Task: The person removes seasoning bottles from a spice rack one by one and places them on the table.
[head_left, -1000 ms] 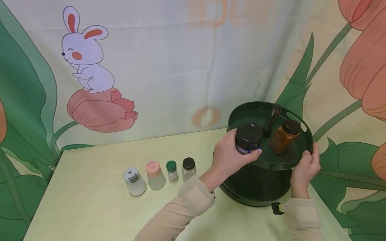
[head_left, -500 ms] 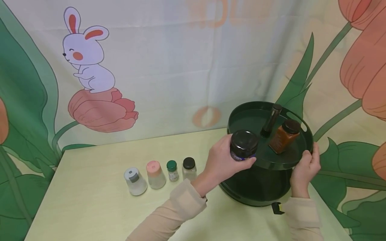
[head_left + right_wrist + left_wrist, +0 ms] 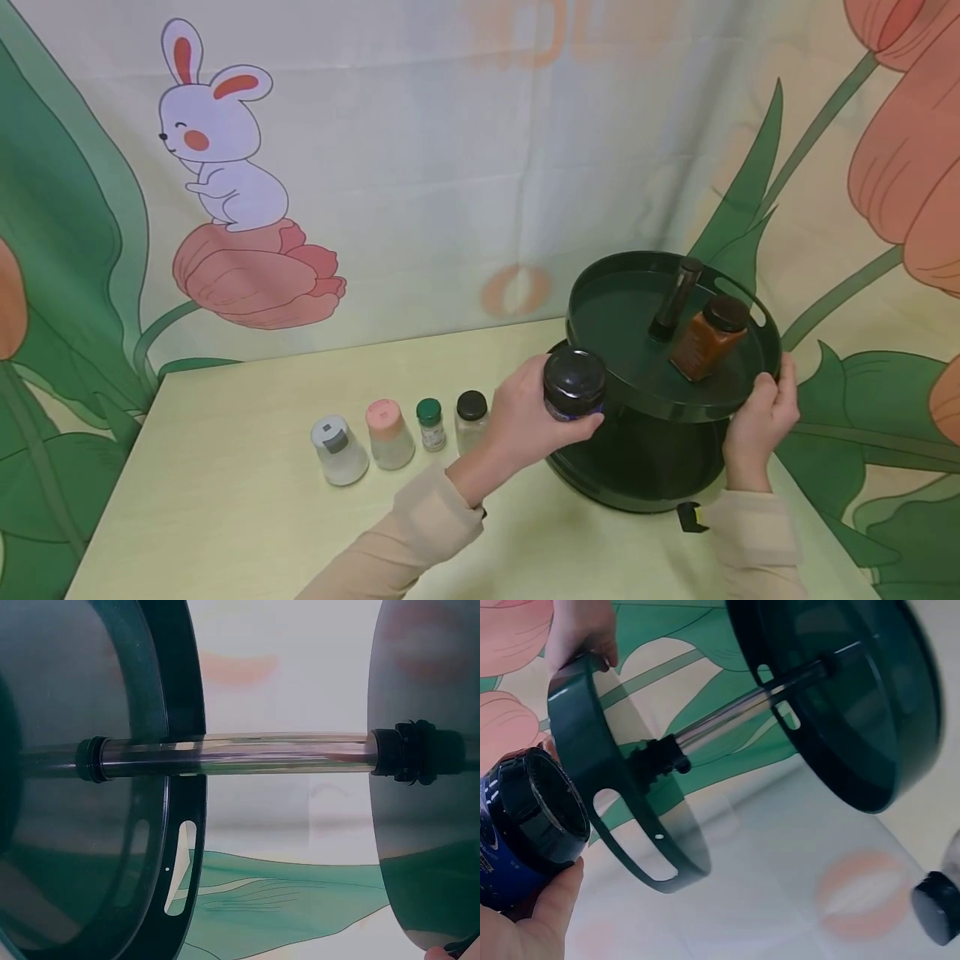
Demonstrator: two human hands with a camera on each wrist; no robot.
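The left hand point(image 3: 525, 417) grips a jar point(image 3: 574, 379) lid-up at the tray's point(image 3: 618, 321) near left, while the right hand point(image 3: 757, 425) holds its right rim, seemingly for steadiness.

Four bottles point(image 3: 396, 442) stood in a row on your table point(image 3: 225, 475), lower tray point(image 3: 645, 467) to their right, upper tray point(image 3: 618, 296) above, tray jar point(image 3: 705, 343) right of its post point(image 3: 677, 293), held jar point(image 3: 574, 382) in your left hand point(image 3: 522, 417) before the upper tray, right hand point(image 3: 759, 425) at its right rim.
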